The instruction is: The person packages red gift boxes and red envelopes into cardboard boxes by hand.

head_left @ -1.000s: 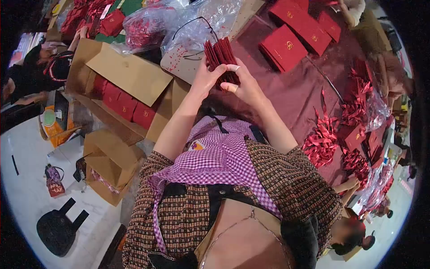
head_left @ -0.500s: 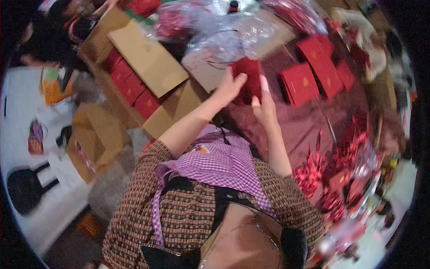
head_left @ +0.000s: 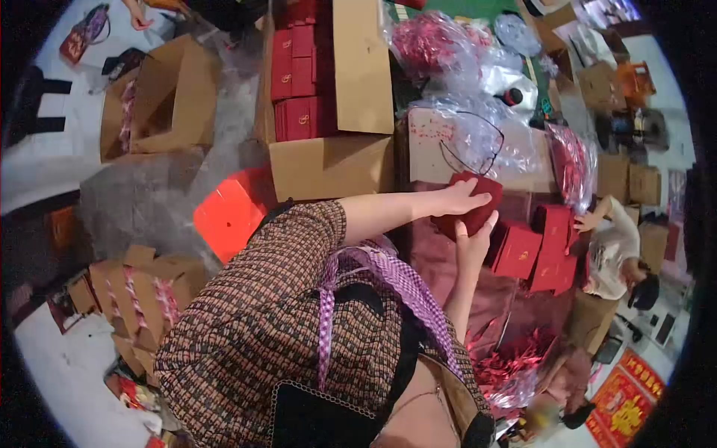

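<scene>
Both my hands are on a small bundle of red envelopes (head_left: 489, 185) at the near edge of the worktable. My left hand (head_left: 455, 198) lies across its top, thumb and fingers pressed on the red paper. From below, my right hand (head_left: 473, 245) grips its lower right side, thumb up against it. Much of the bundle is hidden under my fingers. Just right of it, stacks of red envelopes (head_left: 517, 252) with gold marks lie on a dark red cloth (head_left: 433, 261). A black cord (head_left: 502, 138) loops over the pale board above my hands.
An open carton (head_left: 328, 168) on the left holds more red envelope stacks (head_left: 302, 75). Clear plastic bags (head_left: 463, 112) cover the back. Red tinsel (head_left: 515, 366) lies at lower right. A red stool (head_left: 231, 213) stands by my left side. Another person (head_left: 616, 239) reaches in at right.
My view has turned, and the carton and table appear shifted. My left hand has gone from the bundle's side to across its top; my right hand still holds it.
</scene>
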Tool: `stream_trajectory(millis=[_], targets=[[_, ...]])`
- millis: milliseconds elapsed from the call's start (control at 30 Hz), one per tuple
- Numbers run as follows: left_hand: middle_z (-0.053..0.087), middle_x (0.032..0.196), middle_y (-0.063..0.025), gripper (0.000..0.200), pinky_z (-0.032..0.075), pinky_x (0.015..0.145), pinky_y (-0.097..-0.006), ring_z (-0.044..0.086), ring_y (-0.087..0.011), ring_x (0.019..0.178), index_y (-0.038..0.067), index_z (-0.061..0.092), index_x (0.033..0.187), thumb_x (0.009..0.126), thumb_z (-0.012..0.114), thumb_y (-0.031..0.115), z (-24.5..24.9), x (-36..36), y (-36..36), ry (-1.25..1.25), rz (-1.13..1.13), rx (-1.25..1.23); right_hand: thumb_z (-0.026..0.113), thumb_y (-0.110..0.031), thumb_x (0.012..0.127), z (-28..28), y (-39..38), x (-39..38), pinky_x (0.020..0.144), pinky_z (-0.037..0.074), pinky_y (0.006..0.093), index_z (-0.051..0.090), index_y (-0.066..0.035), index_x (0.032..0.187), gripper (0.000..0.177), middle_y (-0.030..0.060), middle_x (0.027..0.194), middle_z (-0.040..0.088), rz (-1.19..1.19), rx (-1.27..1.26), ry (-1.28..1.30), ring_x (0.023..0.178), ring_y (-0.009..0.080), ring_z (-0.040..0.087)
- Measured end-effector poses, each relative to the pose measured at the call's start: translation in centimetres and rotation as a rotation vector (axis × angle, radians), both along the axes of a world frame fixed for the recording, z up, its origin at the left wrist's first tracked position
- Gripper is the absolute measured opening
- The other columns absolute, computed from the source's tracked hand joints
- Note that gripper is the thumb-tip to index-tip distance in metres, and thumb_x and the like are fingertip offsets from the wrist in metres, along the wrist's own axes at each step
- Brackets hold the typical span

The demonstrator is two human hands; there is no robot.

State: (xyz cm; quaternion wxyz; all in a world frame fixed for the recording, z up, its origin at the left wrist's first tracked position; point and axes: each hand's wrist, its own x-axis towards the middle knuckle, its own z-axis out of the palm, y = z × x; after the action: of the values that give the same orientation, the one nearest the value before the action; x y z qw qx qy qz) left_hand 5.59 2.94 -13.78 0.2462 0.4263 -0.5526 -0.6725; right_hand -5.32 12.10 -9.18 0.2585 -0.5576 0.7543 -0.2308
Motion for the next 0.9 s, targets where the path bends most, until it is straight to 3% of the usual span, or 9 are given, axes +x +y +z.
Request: stream_trajectory(millis=[100, 133, 167, 300, 400, 467, 600, 767, 900], targets=[[0.060, 0.110, -0.0256, 0.058, 0.044, 0.089, -0.0396, 0.058, -0.0334, 0.106, -0.007, 0.057, 0.110, 0.088, 0.051, 0.046, -0.6, 3.7, -1.3, 0.193, 0.092, -0.012, 0.067, -0.013, 0.077, -0.5, -0.4, 0.0, 0.093, 0.043, 0.0376, 0.020, 0.001, 0.141, 0.081, 0.0261, 0.122, 0.053, -0.032, -0.035, 0.092, 0.110, 0.0361, 0.055], [0.066, 0.093, -0.0104, 0.035, 0.047, 0.080, -0.0333, 0.060, -0.0195, 0.086, 0.001, 0.061, 0.106, 0.093, 0.051, 0.031, -3.0, 4.1, -2.1, 0.023, 0.255, -0.198, 0.068, -0.013, 0.077, -1.0, -0.3, -0.3, 0.094, 0.043, 0.0379, 0.022, 0.001, 0.140, 0.080, 0.0261, 0.121, 0.053, -0.015, -0.070, 0.093, 0.109, 0.0365, 0.055], [0.064, 0.090, -0.0172, 0.032, 0.047, 0.079, -0.0418, 0.061, -0.0325, 0.086, 0.000, 0.060, 0.097, 0.088, 0.054, 0.030, 1.1, 7.2, -2.3, 0.069, 0.389, -0.344, 0.068, -0.011, 0.076, -0.6, -0.1, -1.0, 0.093, 0.043, 0.0383, 0.026, 0.000, 0.139, 0.076, 0.0256, 0.120, 0.054, -0.039, -0.061, 0.063, 0.109, 0.0359, 0.056], [0.059, 0.098, -0.0206, 0.024, 0.044, 0.084, -0.0421, 0.056, -0.0359, 0.093, -0.001, 0.058, 0.099, 0.085, 0.054, 0.018, -3.5, 18.0, -7.8, -0.125, 1.086, -0.668, 0.067, -0.010, 0.075, -0.7, -0.1, -1.0, 0.092, 0.044, 0.0376, 0.033, -0.002, 0.136, 0.071, 0.0217, 0.119, 0.055, -0.048, -0.093, 0.046, 0.107, 0.0325, 0.057], [0.059, 0.103, -0.0241, 0.038, 0.045, 0.081, -0.0407, 0.057, -0.0348, 0.099, -0.005, 0.055, 0.107, 0.084, 0.052, 0.024, -11.6, 26.8, -10.2, -0.382, 1.326, 0.084, 0.068, -0.006, 0.074, -0.8, -0.1, -0.5, 0.093, 0.043, 0.0350, 0.038, -0.001, 0.131, 0.065, 0.0179, 0.119, 0.055, -0.097, -0.089, 0.071, 0.106, 0.0283, 0.056], [0.059, 0.103, -0.0245, 0.040, 0.046, 0.079, -0.0381, 0.058, -0.0333, 0.098, -0.007, 0.052, 0.110, 0.085, 0.051, 0.024, -14.9, 27.8, -9.1, -0.010, 1.178, 0.349, 0.068, -0.006, 0.075, -0.7, -0.2, -0.2, 0.093, 0.043, 0.0346, 0.038, 0.000, 0.132, 0.065, 0.0179, 0.119, 0.055, -0.101, -0.088, 0.088, 0.106, 0.0280, 0.056], [0.058, 0.104, -0.0090, 0.038, 0.050, 0.072, -0.0333, 0.055, -0.0181, 0.094, 0.000, 0.057, 0.107, 0.097, 0.038, 0.031, -7.1, 19.1, -5.9, -0.102, 1.111, -0.298, 0.066, -0.007, 0.076, -0.4, -0.2, 0.3, 0.095, 0.042, 0.0345, 0.034, -0.001, 0.135, 0.067, 0.0177, 0.121, 0.055, -0.143, -0.053, 0.017, 0.109, 0.0279, 0.055], [0.060, 0.104, -0.0067, 0.036, 0.049, 0.068, -0.0277, 0.056, -0.0146, 0.087, 0.003, 0.055, 0.118, 0.097, 0.045, 0.029, -6.7, 13.1, -7.1, 0.248, 0.883, -0.111, 0.068, -0.004, 0.075, -1.6, 0.1, -0.9, 0.096, 0.041, 0.0336, 0.036, -0.001, 0.134, 0.068, 0.0157, 0.123, 0.053, -0.103, -0.104, 0.034, 0.109, 0.0261, 0.054], [0.064, 0.089, -0.0161, 0.026, 0.048, 0.072, -0.0325, 0.061, -0.0218, 0.081, -0.003, 0.057, 0.105, 0.093, 0.044, 0.016, -9.7, 15.0, -9.3, -0.173, 1.002, -0.174, 0.068, -0.004, 0.076, -1.3, -0.1, -0.5, 0.096, 0.041, 0.0336, 0.037, -0.001, 0.133, 0.065, 0.0148, 0.123, 0.053, -0.163, -0.102, -0.047, 0.109, 0.0248, 0.053]])
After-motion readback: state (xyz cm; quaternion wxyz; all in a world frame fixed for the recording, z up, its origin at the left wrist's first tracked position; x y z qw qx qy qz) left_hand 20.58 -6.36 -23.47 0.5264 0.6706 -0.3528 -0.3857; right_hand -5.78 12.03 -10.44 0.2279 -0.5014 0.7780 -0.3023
